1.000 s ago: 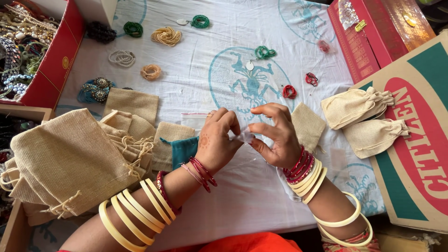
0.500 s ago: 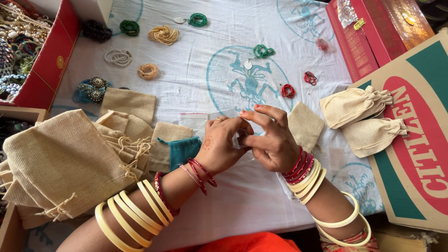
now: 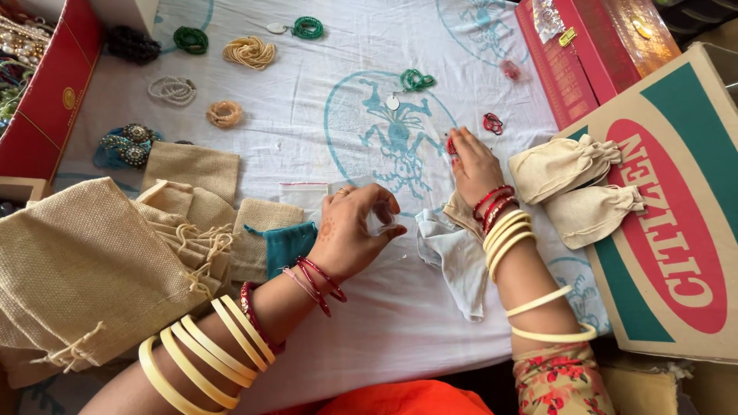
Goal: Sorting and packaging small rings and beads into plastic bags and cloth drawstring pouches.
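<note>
Far left of the fingers: burlap pouches (image 3: 84, 269), heaped. Left hand (image 3: 350, 230) pinches a small clear plastic bag (image 3: 382, 223), thumb and fingertips narrow on its mouth, bag flat on the white cloth (image 3: 307, 154) just beyond the knuckles. Right hand (image 3: 473, 161) is stretched forward, fingertips closed on a small red bead piece (image 3: 452, 146); another red piece (image 3: 493, 123) lies just past them. Cream drawstring pouches (image 3: 576, 188) sit right of the wrist. Judgement: keep bag mouth held open and steady, grip the beads firmly, bring straight across.

Cream and red bangles (image 3: 503, 230), floral sleeve (image 3: 561, 378)
</note>
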